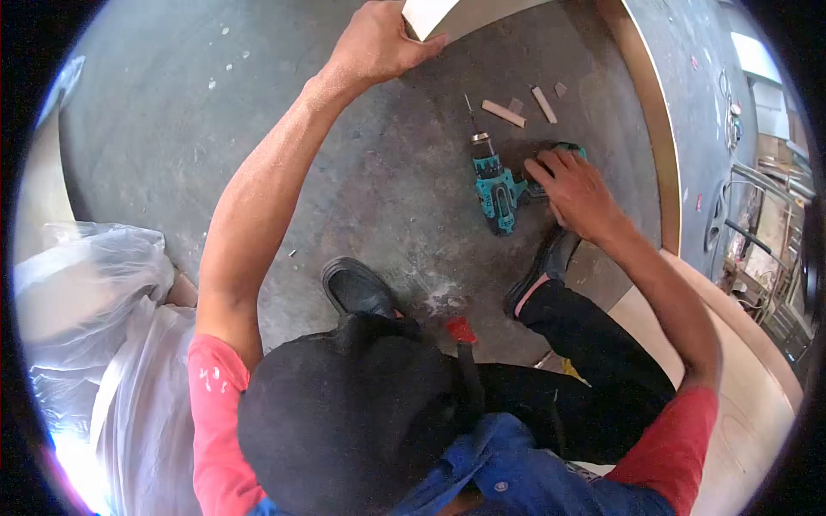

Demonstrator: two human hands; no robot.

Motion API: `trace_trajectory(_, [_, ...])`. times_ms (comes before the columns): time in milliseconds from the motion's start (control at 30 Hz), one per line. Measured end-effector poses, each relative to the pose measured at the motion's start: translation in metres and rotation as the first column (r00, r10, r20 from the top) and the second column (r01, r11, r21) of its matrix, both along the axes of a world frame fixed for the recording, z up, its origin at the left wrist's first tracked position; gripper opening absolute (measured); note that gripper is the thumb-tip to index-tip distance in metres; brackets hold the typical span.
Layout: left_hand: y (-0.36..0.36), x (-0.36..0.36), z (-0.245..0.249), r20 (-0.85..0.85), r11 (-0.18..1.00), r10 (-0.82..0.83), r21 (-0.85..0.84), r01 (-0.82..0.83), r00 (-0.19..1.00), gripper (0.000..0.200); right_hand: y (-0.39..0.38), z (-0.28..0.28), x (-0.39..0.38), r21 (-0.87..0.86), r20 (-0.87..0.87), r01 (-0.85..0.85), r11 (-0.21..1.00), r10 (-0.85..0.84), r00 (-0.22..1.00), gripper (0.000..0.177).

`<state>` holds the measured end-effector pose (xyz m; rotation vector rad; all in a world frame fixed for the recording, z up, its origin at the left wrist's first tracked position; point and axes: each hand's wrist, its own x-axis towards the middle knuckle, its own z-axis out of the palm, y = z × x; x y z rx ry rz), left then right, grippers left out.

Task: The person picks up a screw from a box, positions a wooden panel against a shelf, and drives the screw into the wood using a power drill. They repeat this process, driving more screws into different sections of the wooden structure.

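My left hand [379, 45] is closed on the edge of a pale board [427, 15] at the top of the view, thumb along its near side. A teal-and-black cordless drill [495, 191] lies on the concrete floor, its thin bit pointing away from me. Just right of it, my right hand [575, 191] curls its fingers over a second teal-and-black power tool [571, 149], mostly hidden beneath the hand. Two short wood strips, one of them a light strip [503, 113], lie beyond the drill with a few small thin scraps.
A long upright panel edge [658, 129] bounds the floor on the right. Clear plastic sheeting [95, 284] covers things at the left. A red object [461, 330] lies near my feet. Metal frames and clutter [766, 215] stand at the far right.
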<state>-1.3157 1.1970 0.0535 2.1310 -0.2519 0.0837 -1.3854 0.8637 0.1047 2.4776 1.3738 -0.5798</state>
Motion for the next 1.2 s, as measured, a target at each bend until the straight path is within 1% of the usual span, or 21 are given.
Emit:
trace_trajectory(67, [-0.005,-0.002,0.010,-0.007,0.995,0.000,-0.100,-0.001,1.000,0.033,-0.031,-0.030,-0.023,0.089,0.016,0.091,0.992,-0.093,0.996,0.060])
trace_trajectory(100, [-0.007,-0.002,0.012,-0.003,0.999,-0.007,-0.044,0.007,1.000,0.029,-0.038,-0.041,-0.031,0.134,-0.023,0.163,0.977,-0.161,0.987,0.067])
trace_trajectory(133, [-0.003,0.004,-0.005,-0.045,0.998,0.041,0.050,-0.039,0.998,0.041,-0.043,-0.052,-0.039,0.177,-0.065,0.237,0.955,-0.229,0.971,0.074])
trace_trajectory(200, [0.001,0.012,-0.029,-0.070,0.986,0.057,0.159,-0.046,0.996,0.054,-0.048,-0.086,-0.051,0.187,-0.039,0.313,0.931,-0.311,0.949,0.074])
trace_trajectory(267, [0.000,0.010,-0.030,0.055,0.998,0.048,-0.037,-0.046,0.997,0.042,-0.047,-0.107,-0.056,0.193,-0.018,0.381,0.904,-0.385,0.923,0.074])
trace_trajectory(333, [-0.001,0.010,-0.028,0.032,0.999,0.035,-0.037,-0.034,0.999,0.039,-0.046,-0.119,-0.058,0.277,0.009,0.421,0.864,-0.440,0.898,0.069])
trace_trajectory(433, [-0.004,0.006,-0.024,0.010,0.999,0.033,-0.005,-0.033,0.999,0.035,-0.047,-0.126,-0.061,0.357,0.022,0.410,0.840,-0.446,0.895,0.060])
trace_trajectory(500, [-0.005,0.007,-0.028,0.024,0.993,0.045,-0.107,-0.042,0.999,0.033,-0.038,-0.113,-0.064,0.402,-0.023,0.445,0.800,-0.477,0.879,0.058])
trace_trajectory(567, [-0.006,0.006,-0.022,-0.033,0.999,0.037,-0.038,-0.038,0.999,0.028,-0.025,-0.093,-0.071,0.438,-0.072,0.480,0.760,-0.502,0.862,0.055])
trace_trajectory(633, [-0.009,0.005,-0.019,-0.014,0.993,0.045,-0.107,-0.046,0.999,0.023,-0.009,-0.070,-0.080,0.580,-0.258,0.572,0.580,-0.534,0.805,0.052])
trace_trajectory(667, [-0.011,0.004,-0.018,-0.020,0.995,0.032,-0.096,-0.034,0.999,0.023,-0.001,-0.061,-0.083,0.582,-0.269,0.583,0.567,-0.542,0.796,0.052])
trace_trajectory(733, [-0.014,0.004,-0.015,-0.003,0.991,0.066,-0.115,-0.066,0.998,0.020,0.014,-0.048,-0.090,0.664,-0.611,0.728,0.171,-0.437,0.660,0.047])
trace_trajectory(767, [-0.015,0.004,-0.015,-0.009,0.993,0.059,-0.106,-0.060,0.998,0.020,0.020,-0.049,-0.096,0.661,-0.619,0.733,0.160,-0.436,0.653,0.047])
trace_trajectory(833, [-0.016,0.005,-0.015,0.081,0.993,0.055,-0.108,-0.046,0.995,0.019,0.032,-0.056,-0.107,0.694,-0.552,0.689,0.209,-0.459,0.696,0.036])
trace_trajectory(867, [-0.015,0.005,-0.016,0.074,0.994,0.054,-0.100,-0.047,0.996,0.019,0.041,-0.067,-0.101,0.866,0.001,0.254,0.431,-0.508,0.861,0.019])
trace_trajectory(900, [-0.014,0.004,-0.017,0.061,0.996,0.053,-0.080,-0.048,0.997,0.021,0.049,-0.068,-0.104,0.867,-0.011,0.260,0.425,-0.506,0.863,0.019])
trace_trajectory(933, [-0.012,0.004,-0.017,0.049,0.997,0.051,-0.059,-0.048,0.998,0.022,0.060,-0.062,-0.107,0.636,-0.710,0.769,-0.069,-0.443,0.548,0.015])
trace_trajectory(967, [-0.011,0.004,-0.017,0.040,0.998,0.051,-0.049,-0.049,0.998,0.022,0.068,-0.060,-0.109,-0.023,-0.999,0.922,-0.386,-0.037,-0.040,0.016])
trace_trajectory(1033, [-0.009,0.004,-0.018,0.009,0.998,0.057,-0.007,-0.057,0.998,0.033,0.079,-0.070,-0.108,-0.096,-0.995,0.900,-0.425,0.057,-0.079,0.017])
trace_trajectory(1100, [-0.010,0.006,-0.020,0.064,0.999,0.047,0.000,-0.047,0.997,0.029,0.089,-0.075,-0.108,-0.195,-0.970,0.854,-0.483,0.226,-0.093,0.027])
trace_trajectory(1200, [-0.005,0.006,-0.022,0.087,0.999,0.028,0.021,-0.030,0.996,0.028,0.097,-0.077,-0.106,-0.180,-0.965,0.856,-0.485,0.255,-0.059,0.028])
